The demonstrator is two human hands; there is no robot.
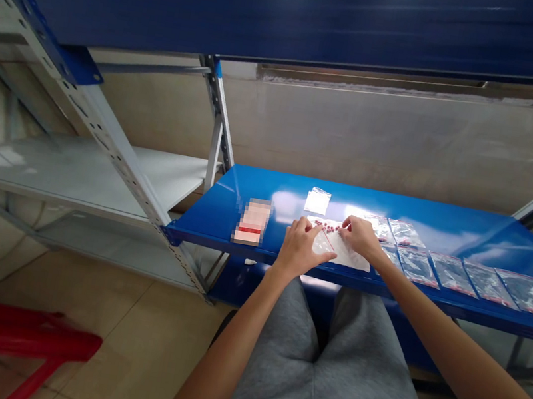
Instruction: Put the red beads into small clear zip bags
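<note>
On the blue steel shelf (292, 193), just right of the middle of the frame, both hands work close together. The left hand (304, 249) is curled over the corner of a small clear plastic bag with a red strip along its edge (326, 243). Its grip is closed down on or right beside the bag, but the fingers hide whether they actually pinch it. The right hand (356, 235) sits just beyond, its fingers bent downward onto a white paper sheet (351, 257). It shows no clear hold on anything, though the hand hides part of the sheet.

A short cluster of small red beads (325, 226) lies on the sheet, between the two hands. To the right, clear plastic bags with red specks along their lower edges (451, 274) are laid out in two loose rows toward the shelf's right end, so a good number already look filled. Only the beads on the sheet and the bag at the left hand appear unsettled.

Above the hands lies a flat clear bag holding something white (317, 201). Left of them is a pale packet with a red band (253, 222), too blurred to make out.
</note>
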